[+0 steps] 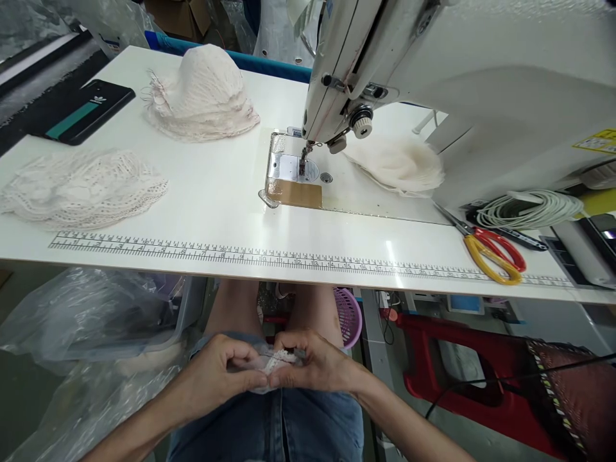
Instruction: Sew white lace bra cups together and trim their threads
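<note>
Below the table edge, over the lap, a small piece of white lace fabric (279,361) is pinched between my two hands. My left hand (226,366) grips its left side with thumb and fingers pressed together. From the other side, my right hand (310,359) holds it with thumb and bent fingers. Part of the fabric is hidden by the fingers. On the table above stands a sewing machine (346,83), its presser foot (302,160) over the needle plate; no cloth lies under it.
Stacked pale fabric cups (205,93) and white lace pieces (81,189) lie at left, near a phone (89,110). Cream fabric pieces (399,163) rest under the machine arm. Scissors (491,250) and coiled cord (529,208) lie at right. Below are a red stool (462,327) and purple basket (349,314).
</note>
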`<state>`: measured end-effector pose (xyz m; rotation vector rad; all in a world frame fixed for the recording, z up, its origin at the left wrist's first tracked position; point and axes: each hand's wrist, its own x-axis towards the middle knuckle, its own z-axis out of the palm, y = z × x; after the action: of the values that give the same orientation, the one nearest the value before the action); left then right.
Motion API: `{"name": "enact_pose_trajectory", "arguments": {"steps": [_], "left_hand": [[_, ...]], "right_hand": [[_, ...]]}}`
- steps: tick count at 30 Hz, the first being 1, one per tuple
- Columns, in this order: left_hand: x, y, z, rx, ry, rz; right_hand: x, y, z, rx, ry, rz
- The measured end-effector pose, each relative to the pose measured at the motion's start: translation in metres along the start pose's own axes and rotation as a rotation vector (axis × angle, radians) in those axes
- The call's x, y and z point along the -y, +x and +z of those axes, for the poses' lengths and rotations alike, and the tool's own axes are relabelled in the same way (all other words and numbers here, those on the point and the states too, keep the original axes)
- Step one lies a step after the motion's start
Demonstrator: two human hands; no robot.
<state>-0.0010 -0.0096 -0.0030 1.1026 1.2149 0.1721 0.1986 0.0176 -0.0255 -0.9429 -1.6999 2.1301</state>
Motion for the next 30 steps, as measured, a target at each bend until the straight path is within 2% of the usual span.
{"name": "enact_pose_trajectory", "arguments": {"steps": [13,22,30], "left_hand": [[-0.002,-0.004,0.001,-0.064,0.072,0.055],[0.003,-0.004,0.001,-0.036,0.035,0.005],[-0.001,-0.005,0.007,-0.085,0.156,0.010]], "right_hand": [[0.009,-0.003,0.012,-0.139,-0.290,-0.130],[0.007,-0.003,0.001,-0.044,-0.136,-0.055],[-0.004,-0.007,0.001,-0.059,-0.213,-0.054]]}}
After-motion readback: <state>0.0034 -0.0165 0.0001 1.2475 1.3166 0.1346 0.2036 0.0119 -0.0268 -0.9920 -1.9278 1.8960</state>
